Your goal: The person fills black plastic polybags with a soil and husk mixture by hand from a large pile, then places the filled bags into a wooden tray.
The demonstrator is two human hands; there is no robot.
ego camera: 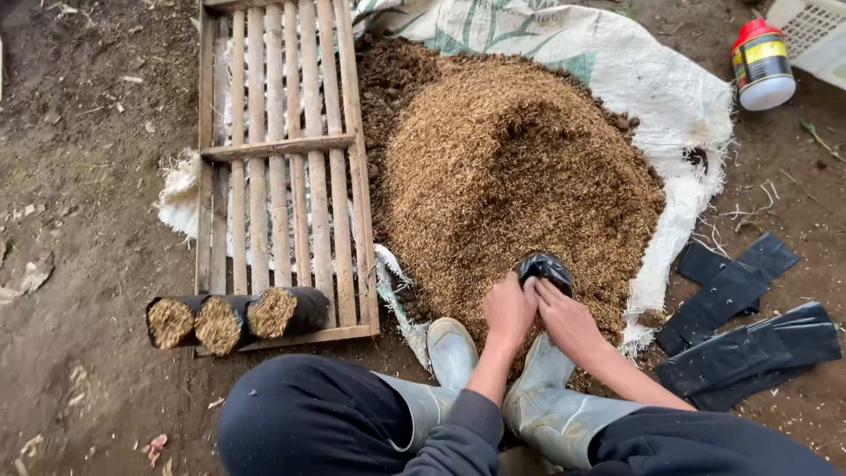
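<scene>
A small black plastic bag (545, 267) stands at the near edge of a big heap of brown husk-like mix (511, 167). My left hand (508, 308) grips the bag's left rim. My right hand (568, 319) holds its right side, fingers against the mouth. Both hands rest just above my grey rubber boots (493, 388). Three filled black bags (233, 319) lie side by side on the near end of a wooden slat frame (282, 150), their brown-filled open ends facing me.
The heap lies on a white woven sack (652, 97) spread on bare soil. Flat empty black bags (740, 317) lie at the right. A red-capped bottle (761, 63) and a white plastic crate (815, 31) sit at the top right.
</scene>
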